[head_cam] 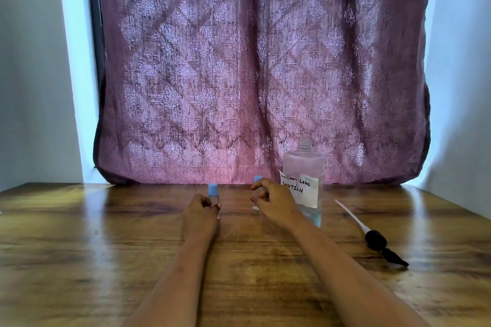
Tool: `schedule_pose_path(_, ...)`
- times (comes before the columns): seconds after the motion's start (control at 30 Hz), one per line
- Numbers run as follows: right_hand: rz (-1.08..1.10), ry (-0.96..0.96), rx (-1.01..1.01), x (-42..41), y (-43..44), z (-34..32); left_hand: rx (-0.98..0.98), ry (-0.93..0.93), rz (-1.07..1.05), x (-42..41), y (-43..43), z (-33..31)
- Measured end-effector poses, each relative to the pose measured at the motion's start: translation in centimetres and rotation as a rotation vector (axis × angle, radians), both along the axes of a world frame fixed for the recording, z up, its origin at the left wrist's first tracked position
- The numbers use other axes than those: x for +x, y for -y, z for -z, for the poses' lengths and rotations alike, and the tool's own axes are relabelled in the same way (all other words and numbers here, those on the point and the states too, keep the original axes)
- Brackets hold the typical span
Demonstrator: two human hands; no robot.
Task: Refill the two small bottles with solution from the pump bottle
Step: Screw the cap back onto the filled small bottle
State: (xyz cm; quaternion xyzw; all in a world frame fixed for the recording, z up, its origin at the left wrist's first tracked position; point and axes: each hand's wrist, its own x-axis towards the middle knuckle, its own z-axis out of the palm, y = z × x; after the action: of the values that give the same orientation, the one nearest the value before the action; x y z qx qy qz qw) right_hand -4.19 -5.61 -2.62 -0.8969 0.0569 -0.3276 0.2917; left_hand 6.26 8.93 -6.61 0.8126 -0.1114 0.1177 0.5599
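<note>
Head view: both small bottles stand upright on the wooden worktop [111, 247], near its far edge and a little apart. The left hand [200, 214] has its fingers [212, 206] curled round the body of the left small bottle [212, 190]. The right hand [273, 200] grips the right small bottle [257, 179], with fingertips closed just under its blue cap. Both caps are on, so this looks like steadying each bottle before it is uncapped, or just after it was closed; I cannot tell which.

The pump bottle [304, 164] stands just right of the right hand, its neck open and a handwritten paper label on its front. Clear liquid sits low inside it. Its black pump head [376, 240] lies on the worktop well to the right with its white tube pointing away, probably removed so the solution can be poured.

A patterned mauve curtain [239, 61] hangs behind, backlit, between pale walls.
</note>
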Motion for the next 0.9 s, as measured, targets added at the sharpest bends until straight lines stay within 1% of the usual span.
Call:
schedule_pose_path(0.2,-0.009,-0.004,0.015,-0.4,-0.5,-0.7,0.013,-0.003,0.011,0.2,0.0,-0.1)
schedule_pose_path(0.33,-0.078,0.076,0.102,-1.7,-1.8,-3.2,0.024,0.011,-0.008,-0.4,-0.2,-0.5)
schedule_pose_path(0.4,-0.111,0.119,0.164,-2.5,-2.1,-4.5,0.055,0.077,-0.059,-0.8,-0.4,-0.9)
schedule_pose_path(0.47,-0.124,0.172,0.267,-3.7,-1.8,-5.3,0.050,0.184,-0.084,-1.3,-0.6,-1.2)
schedule_pose_path(0.57,-0.026,0.297,0.307,-6.3,0.0,-5.6,0.047,0.313,-0.098,-2.4,-0.7,-1.6)
schedule_pose_path(0.63,0.158,0.319,0.268,-8.4,2.1,-5.4,0.041,0.369,-0.070,-3.4,-0.5,-1.9)
schedule_pose_path(0.73,0.544,0.175,0.140,-11.5,5.3,-4.0,0.089,0.436,0.000,-4.5,-0.1,-1.9)
schedule_pose_path(0.83,0.715,-0.049,0.156,-14.3,6.9,-2.3,0.121,0.511,0.059,-5.4,0.6,-2.0)
schedule_pose_path(0.9,0.814,-0.262,0.088,-15.7,7.3,-1.3,0.109,0.537,0.119,-6.2,1.3,-2.0)
